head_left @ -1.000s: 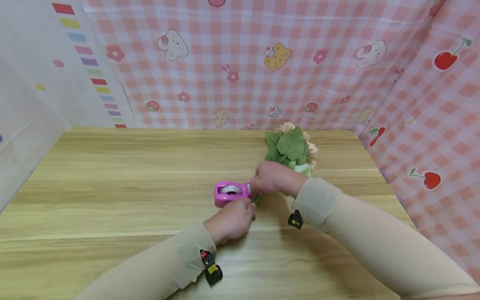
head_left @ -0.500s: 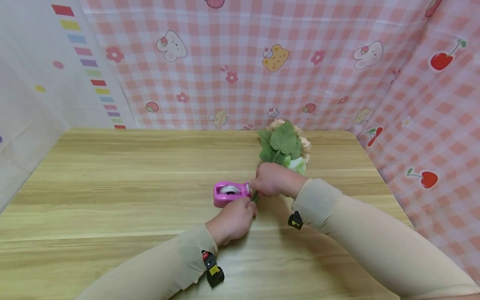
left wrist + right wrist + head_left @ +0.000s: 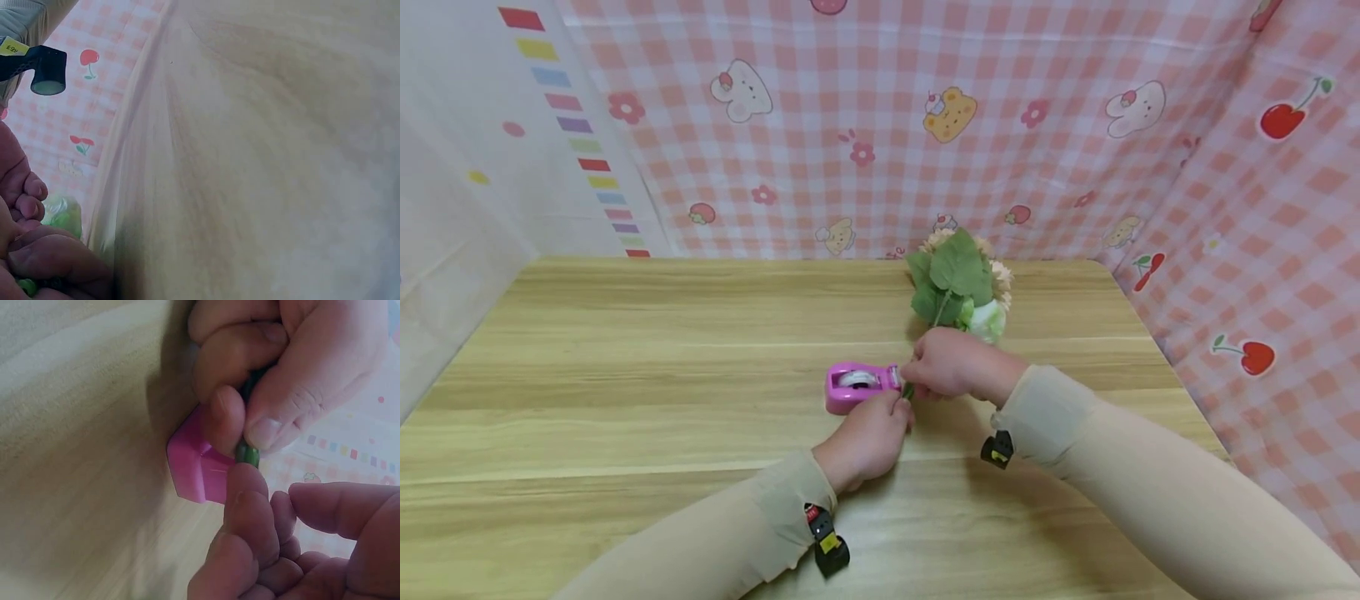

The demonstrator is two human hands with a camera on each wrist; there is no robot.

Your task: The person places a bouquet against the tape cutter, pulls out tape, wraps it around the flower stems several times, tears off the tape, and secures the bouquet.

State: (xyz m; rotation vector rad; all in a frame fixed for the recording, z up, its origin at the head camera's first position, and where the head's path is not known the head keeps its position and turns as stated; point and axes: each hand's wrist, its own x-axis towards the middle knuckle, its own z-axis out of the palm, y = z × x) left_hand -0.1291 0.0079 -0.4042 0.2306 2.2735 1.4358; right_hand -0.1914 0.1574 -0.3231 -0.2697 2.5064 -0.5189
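A bouquet of artificial flowers (image 3: 957, 271), with broad green leaves, pale peach blooms and a white-green bloom, lies across the table with its stems toward me. My left hand (image 3: 868, 437) pinches the green stem ends (image 3: 248, 454) between thumb and fingers. Closer to the blooms, my right hand (image 3: 951, 362) has its curled fingers at the stems; in the right wrist view one fingertip meets them just beyond the left hand. The fingers hide the rest of the stems there. A pink tape dispenser (image 3: 837, 398) with a clear roll stands beside both hands, its cutter end close to the right fingertips.
The wooden table (image 3: 647, 367) meets a pink checked cloth (image 3: 880, 108) at the back and another on the right. White cloth (image 3: 460, 167) hangs on the left. Each wrist carries a small black camera (image 3: 831, 546).
The bouquet's head has swung left and slightly away while the stem ends stay in my left hand. My right hand has shifted slightly at the stems. The dispenser stays in place.
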